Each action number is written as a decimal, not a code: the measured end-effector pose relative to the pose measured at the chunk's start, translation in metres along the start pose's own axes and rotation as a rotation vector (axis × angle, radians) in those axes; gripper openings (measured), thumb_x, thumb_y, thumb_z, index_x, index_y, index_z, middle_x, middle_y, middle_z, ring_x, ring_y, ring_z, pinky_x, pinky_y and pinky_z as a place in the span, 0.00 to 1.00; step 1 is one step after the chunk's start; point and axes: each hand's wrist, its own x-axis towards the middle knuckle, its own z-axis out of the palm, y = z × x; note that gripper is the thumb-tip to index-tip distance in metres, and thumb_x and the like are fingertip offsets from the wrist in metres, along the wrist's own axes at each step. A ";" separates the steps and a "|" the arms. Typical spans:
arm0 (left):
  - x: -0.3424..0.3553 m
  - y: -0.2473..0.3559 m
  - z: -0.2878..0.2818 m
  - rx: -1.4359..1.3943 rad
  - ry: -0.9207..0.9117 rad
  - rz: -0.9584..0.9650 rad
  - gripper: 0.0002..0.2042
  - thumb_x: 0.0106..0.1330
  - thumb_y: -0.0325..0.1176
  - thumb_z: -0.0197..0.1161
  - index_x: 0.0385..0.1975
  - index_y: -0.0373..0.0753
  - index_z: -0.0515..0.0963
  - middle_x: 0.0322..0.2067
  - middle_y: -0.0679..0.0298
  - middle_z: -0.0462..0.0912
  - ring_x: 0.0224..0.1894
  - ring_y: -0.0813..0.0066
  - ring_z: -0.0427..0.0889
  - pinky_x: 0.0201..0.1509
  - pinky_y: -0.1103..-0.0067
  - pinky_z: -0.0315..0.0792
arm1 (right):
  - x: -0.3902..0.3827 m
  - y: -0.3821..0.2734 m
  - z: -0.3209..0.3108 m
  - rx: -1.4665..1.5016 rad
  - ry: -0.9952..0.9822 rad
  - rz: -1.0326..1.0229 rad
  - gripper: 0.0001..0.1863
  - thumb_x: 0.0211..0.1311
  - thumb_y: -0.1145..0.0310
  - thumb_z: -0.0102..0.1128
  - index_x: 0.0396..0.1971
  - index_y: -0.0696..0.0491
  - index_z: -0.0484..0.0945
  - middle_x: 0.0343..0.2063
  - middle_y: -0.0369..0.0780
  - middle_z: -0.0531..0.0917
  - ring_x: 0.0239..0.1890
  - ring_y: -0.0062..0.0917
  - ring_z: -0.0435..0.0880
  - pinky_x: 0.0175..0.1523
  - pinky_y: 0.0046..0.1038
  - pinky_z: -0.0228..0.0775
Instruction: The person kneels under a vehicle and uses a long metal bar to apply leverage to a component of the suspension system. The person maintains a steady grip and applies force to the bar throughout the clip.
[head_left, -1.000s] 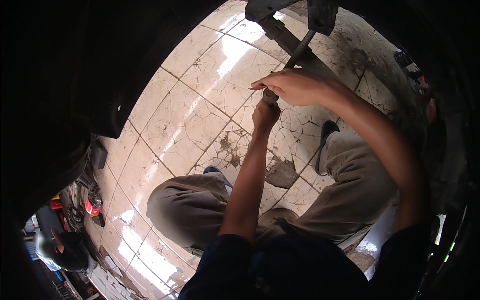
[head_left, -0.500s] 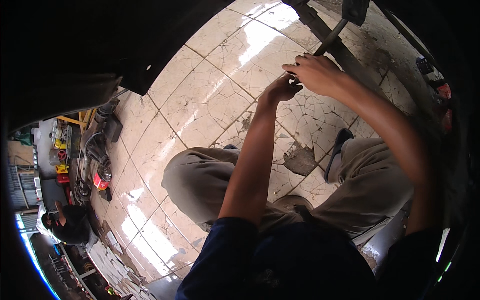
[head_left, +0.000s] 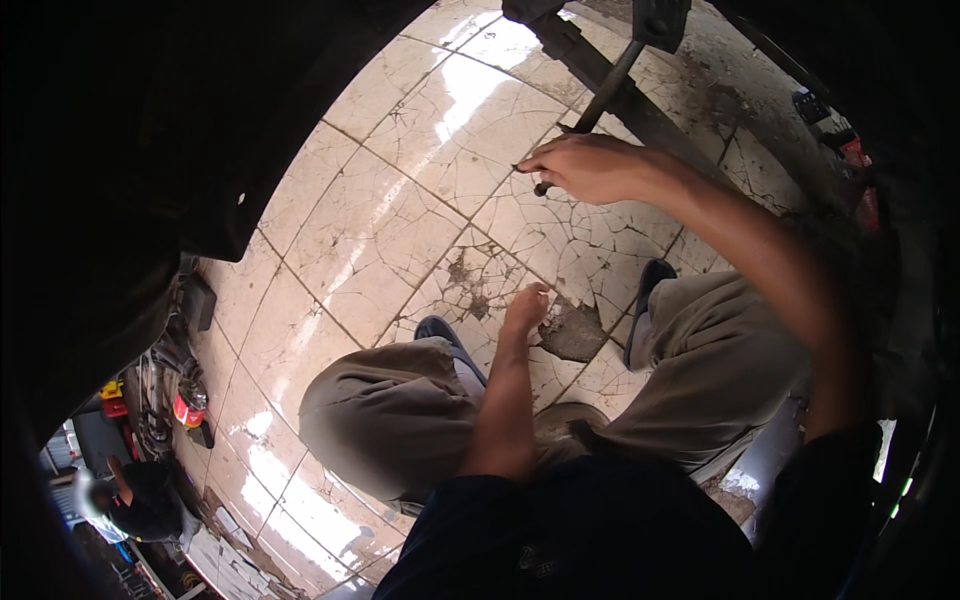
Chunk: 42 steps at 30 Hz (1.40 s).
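A dark metal rod (head_left: 612,88) slants down from a dark bracket at the upper right. My right hand (head_left: 590,168) is wrapped over its lower end from above, and a short dark tip (head_left: 542,188) pokes out below the fingers. The palm side is hidden. Lower down, my left hand (head_left: 527,305) hovers above the cracked tiles between my legs, apart from the rod. Its fingers are curled in; whatever they may hold is too small to make out.
Dark bodywork (head_left: 120,130) hangs over the left and top. A long dark beam (head_left: 665,125) runs behind the rod. A broken pit (head_left: 573,332) in the tiles lies between my feet. At the far left are a red-labelled bottle (head_left: 190,405) and a crouching person (head_left: 150,500).
My left hand has left the rod's end and come down toward my lap, fingers curled. The right hand stays at the rod. The view has shifted, so the rod appears farther left.
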 end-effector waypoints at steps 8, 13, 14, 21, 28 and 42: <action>0.026 0.128 -0.088 -1.388 0.125 -0.071 0.20 0.68 0.43 0.42 0.53 0.37 0.63 0.49 0.59 0.71 0.50 0.69 0.72 0.53 0.70 0.65 | 0.014 -0.006 -0.003 0.017 -0.095 -0.007 0.16 0.65 0.66 0.42 0.48 0.55 0.72 0.44 0.43 0.78 0.48 0.34 0.76 0.52 0.31 0.66; 0.025 0.149 -0.107 -1.606 0.078 0.088 0.19 0.68 0.45 0.43 0.49 0.38 0.66 0.46 0.62 0.71 0.50 0.70 0.70 0.53 0.70 0.64 | 0.016 -0.019 -0.009 -0.110 -0.091 0.038 0.16 0.63 0.69 0.42 0.47 0.57 0.73 0.43 0.45 0.78 0.47 0.36 0.76 0.52 0.32 0.67; 0.027 0.152 -0.110 -1.547 0.056 0.059 0.16 0.68 0.43 0.41 0.49 0.40 0.65 0.47 0.62 0.70 0.52 0.69 0.68 0.59 0.67 0.59 | 0.018 -0.022 -0.011 -0.162 -0.115 0.053 0.16 0.63 0.69 0.42 0.48 0.57 0.72 0.43 0.45 0.78 0.47 0.36 0.76 0.52 0.33 0.67; 0.021 0.160 -0.106 -1.448 0.095 0.064 0.16 0.69 0.44 0.44 0.47 0.40 0.67 0.44 0.64 0.72 0.50 0.73 0.69 0.56 0.70 0.62 | 0.016 -0.015 0.007 -0.336 -0.003 -0.173 0.17 0.55 0.73 0.50 0.46 0.56 0.72 0.42 0.42 0.77 0.48 0.33 0.73 0.50 0.31 0.68; 0.016 0.169 -0.081 -1.564 0.178 0.058 0.14 0.68 0.46 0.47 0.39 0.42 0.70 0.34 0.67 0.75 0.41 0.77 0.75 0.49 0.75 0.66 | 0.018 -0.013 0.015 -0.348 0.158 -0.255 0.19 0.48 0.70 0.57 0.44 0.54 0.74 0.35 0.43 0.79 0.40 0.37 0.78 0.45 0.32 0.70; 0.009 0.153 -0.093 -1.267 0.157 0.068 0.18 0.66 0.43 0.51 0.48 0.38 0.67 0.35 0.66 0.76 0.40 0.78 0.75 0.43 0.80 0.68 | 0.014 -0.033 0.015 -0.452 0.064 -0.169 0.13 0.46 0.74 0.56 0.35 0.55 0.78 0.35 0.39 0.79 0.46 0.29 0.74 0.46 0.30 0.70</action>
